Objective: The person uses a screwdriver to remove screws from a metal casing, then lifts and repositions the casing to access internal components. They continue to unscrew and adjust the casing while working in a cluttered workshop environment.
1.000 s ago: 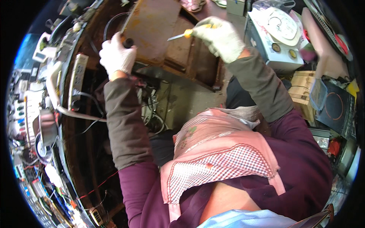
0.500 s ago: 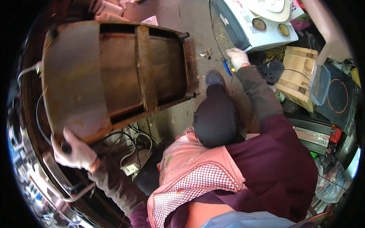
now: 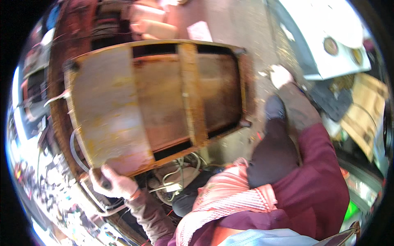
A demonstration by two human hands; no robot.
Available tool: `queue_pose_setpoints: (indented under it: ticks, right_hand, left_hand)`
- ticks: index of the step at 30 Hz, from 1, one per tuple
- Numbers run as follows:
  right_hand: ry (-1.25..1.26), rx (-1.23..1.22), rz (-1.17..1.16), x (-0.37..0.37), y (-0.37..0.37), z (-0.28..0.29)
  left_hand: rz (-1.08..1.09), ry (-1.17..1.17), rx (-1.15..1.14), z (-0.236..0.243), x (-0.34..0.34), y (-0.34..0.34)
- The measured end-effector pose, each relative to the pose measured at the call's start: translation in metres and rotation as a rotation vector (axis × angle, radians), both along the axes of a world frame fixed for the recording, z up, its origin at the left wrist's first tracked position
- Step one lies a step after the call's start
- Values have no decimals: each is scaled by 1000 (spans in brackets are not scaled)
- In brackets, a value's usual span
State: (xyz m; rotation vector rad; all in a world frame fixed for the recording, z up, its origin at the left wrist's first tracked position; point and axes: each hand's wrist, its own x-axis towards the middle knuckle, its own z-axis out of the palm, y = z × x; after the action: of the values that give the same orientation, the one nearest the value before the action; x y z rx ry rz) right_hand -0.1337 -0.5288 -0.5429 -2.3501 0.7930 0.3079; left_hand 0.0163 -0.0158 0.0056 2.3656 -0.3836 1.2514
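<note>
A rusty metal frame with panels and short dark feet [image 3: 158, 94] is tipped with its underside showing. My white-gloved left hand [image 3: 115, 182] grips its near-left corner, at a dark foot. My white-gloved right hand [image 3: 280, 76] reaches low over the floor beyond the frame's right end, beside my dark shoe [image 3: 274, 107]; motion blur hides its fingers and anything in them.
A white appliance [image 3: 312, 49] stands at upper right, above a pale wooden crate [image 3: 365, 110]. A cluttered bench [image 3: 35, 184] runs along the left. Loose cables [image 3: 178, 172] lie below the frame. Pale pink items [image 3: 152, 20] sit at the top.
My right hand has gone from holding a yellow screwdriver up in the air to reaching low at the right. The frame's underside has come into full view. The camera has shifted and blurred.
</note>
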Motion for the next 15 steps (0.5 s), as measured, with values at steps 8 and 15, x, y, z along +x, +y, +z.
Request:
queue_pose_setpoints:
  ticks: [8, 15]
  right_hand:
    - [-417, 256, -401, 11, 15, 78]
    - [-640, 1100, -506, 98, 35, 263]
  left_hand:
    - [30, -6, 59, -2, -9, 13]
    - [33, -38, 103, -2, -12, 2]
